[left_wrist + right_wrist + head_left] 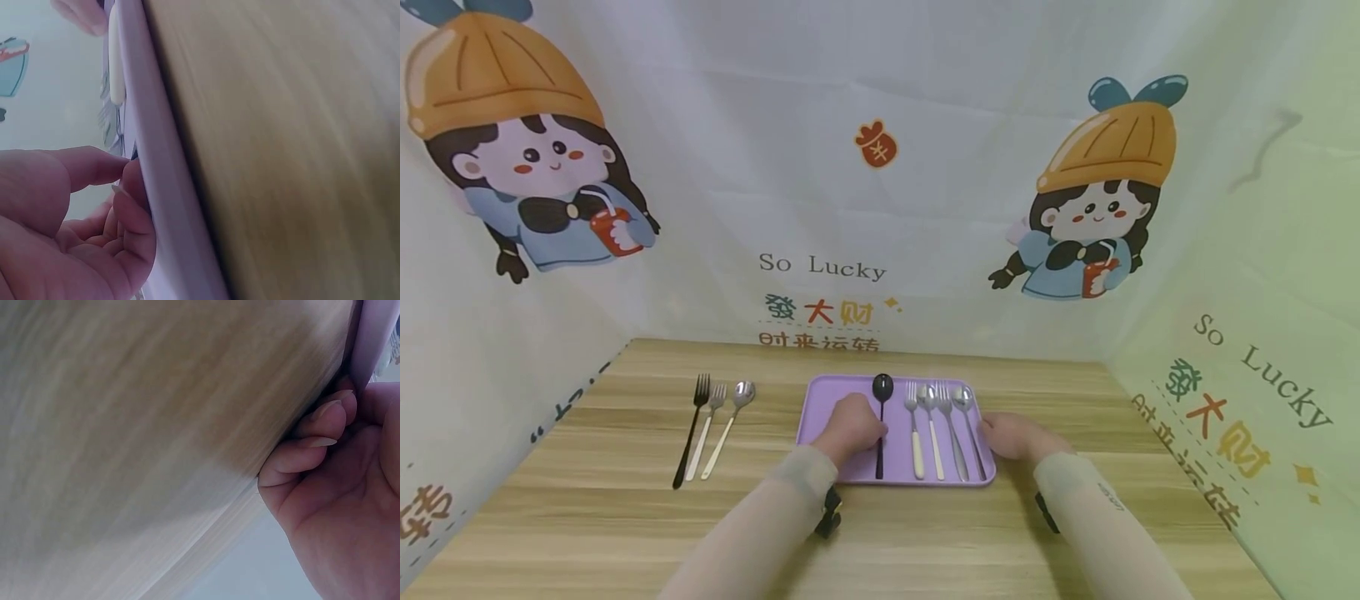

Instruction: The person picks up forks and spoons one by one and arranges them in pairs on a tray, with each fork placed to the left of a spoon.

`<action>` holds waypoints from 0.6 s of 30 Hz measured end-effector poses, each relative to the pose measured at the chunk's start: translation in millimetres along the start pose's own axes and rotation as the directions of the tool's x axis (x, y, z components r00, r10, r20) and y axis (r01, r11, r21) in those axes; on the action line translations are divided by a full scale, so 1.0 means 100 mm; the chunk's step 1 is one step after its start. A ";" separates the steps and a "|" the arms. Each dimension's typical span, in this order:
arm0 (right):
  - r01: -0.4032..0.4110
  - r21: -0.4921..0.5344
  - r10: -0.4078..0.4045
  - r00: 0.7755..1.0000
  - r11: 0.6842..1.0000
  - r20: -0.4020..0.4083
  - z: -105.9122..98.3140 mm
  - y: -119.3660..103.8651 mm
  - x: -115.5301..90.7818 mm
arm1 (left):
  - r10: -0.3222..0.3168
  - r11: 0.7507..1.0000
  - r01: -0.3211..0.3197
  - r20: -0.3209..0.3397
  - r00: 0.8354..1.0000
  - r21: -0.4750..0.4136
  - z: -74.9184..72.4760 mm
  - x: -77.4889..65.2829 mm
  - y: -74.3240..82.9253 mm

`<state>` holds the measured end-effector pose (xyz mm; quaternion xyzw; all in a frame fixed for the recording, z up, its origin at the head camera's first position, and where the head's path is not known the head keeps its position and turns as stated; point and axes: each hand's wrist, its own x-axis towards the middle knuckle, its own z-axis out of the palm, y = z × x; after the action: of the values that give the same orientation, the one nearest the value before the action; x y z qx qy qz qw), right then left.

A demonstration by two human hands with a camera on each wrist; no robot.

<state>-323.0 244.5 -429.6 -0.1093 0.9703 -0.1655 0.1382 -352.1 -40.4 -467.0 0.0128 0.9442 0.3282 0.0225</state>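
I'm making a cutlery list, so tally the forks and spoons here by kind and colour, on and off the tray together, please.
Black spoon: 1
Black fork: 1
Pale-handled forks: 2
Pale-handled spoons: 2
All-metal fork: 1
All-metal spoon: 1
Total: 8

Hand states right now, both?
Left hand: closed, pinching the black spoon by its handle.
Right hand: closed, fingers curled at the right edge of the purple tray, gripping it.
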 end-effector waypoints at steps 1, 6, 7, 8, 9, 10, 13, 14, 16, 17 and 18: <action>0.000 0.001 0.000 1.000 1.000 0.001 0.00 0.00 0.00 | 0.001 1.000 -0.001 0.009 1.000 0.000 0.04 0.03 0.00; -0.003 0.003 0.003 1.000 1.000 0.005 0.00 -0.01 0.01 | 0.015 1.000 -0.015 0.014 1.000 0.002 0.17 0.11 -0.03; -0.002 0.000 0.002 1.000 1.000 0.006 0.00 -0.01 0.00 | 0.010 1.000 -0.010 0.017 1.000 -0.001 0.18 0.12 -0.03; -0.003 0.004 0.003 1.000 1.000 0.006 0.00 -0.01 0.00 | 0.006 1.000 -0.006 0.019 1.000 -0.004 0.19 0.12 -0.03; -0.001 0.007 0.001 1.000 1.000 0.006 0.00 -0.01 0.00 | 0.000 1.000 0.000 0.022 1.000 -0.005 0.20 0.12 -0.03; -0.003 0.012 0.003 1.000 1.000 0.008 0.00 -0.01 0.00 | -0.006 1.000 0.006 0.028 1.000 -0.018 0.20 0.12 -0.02; -0.004 0.017 0.004 1.000 1.000 0.009 -0.01 -0.02 -0.02 | 0.000 1.000 0.001 0.038 0.999 -0.026 0.22 0.14 -0.03; -0.006 0.018 0.005 1.000 1.000 0.008 -0.01 -0.02 -0.02 | 0.004 1.000 -0.003 0.041 0.999 -0.028 0.22 0.14 -0.03; -0.005 0.016 0.005 1.000 1.000 0.010 -0.01 -0.02 -0.03 | 0.013 0.999 -0.012 0.039 0.999 -0.033 0.23 0.14 -0.04; -0.004 0.015 0.004 1.000 1.000 0.011 -0.01 -0.02 -0.03 | 0.014 0.999 -0.013 0.039 0.999 -0.029 0.23 0.15 -0.04; -0.003 0.014 0.003 1.000 1.000 0.012 -0.01 -0.03 -0.03 | 0.012 0.999 -0.010 0.040 0.999 -0.034 0.24 0.15 -0.05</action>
<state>-319.7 243.0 -427.4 -0.1079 0.9685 -0.1713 0.1449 -365.9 -28.6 -489.2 0.0244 0.9378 0.3439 0.0400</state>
